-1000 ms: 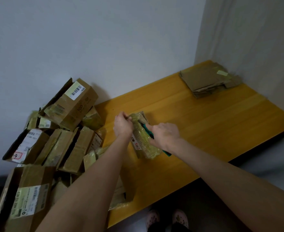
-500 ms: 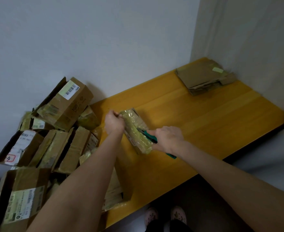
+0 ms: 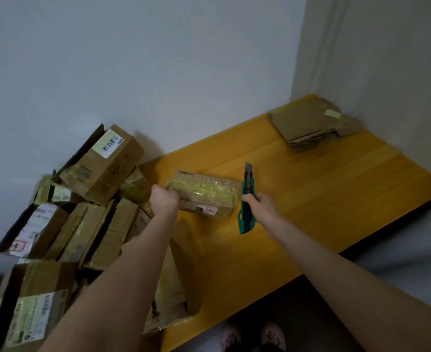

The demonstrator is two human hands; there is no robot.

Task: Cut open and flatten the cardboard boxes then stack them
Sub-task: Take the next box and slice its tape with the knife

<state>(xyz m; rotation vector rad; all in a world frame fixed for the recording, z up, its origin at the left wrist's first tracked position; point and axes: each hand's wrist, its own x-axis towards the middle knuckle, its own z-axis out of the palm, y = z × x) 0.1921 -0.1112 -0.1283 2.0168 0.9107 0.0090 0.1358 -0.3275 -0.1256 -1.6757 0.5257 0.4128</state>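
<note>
Pink slippers [image 3: 252, 336] show at the bottom edge, below the yellow desk [image 3: 323, 199]. A pile of unopened boxes [image 3: 82, 224] fills the lower left. At centre, the left grip [image 3: 164, 200] is curled round the left end of a taped box [image 3: 204, 196] lying on the desk. Just right of the box and clear of it, the right grip [image 3: 261, 205] is wrapped round a green utility knife [image 3: 247, 185], blade out and pointing up. In the upper right corner lies the flattened stack [image 3: 310, 125].

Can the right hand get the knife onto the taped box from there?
Probably yes: right hand holds the knife beside the taped box, nothing between them; left hand grips its other end.
</note>
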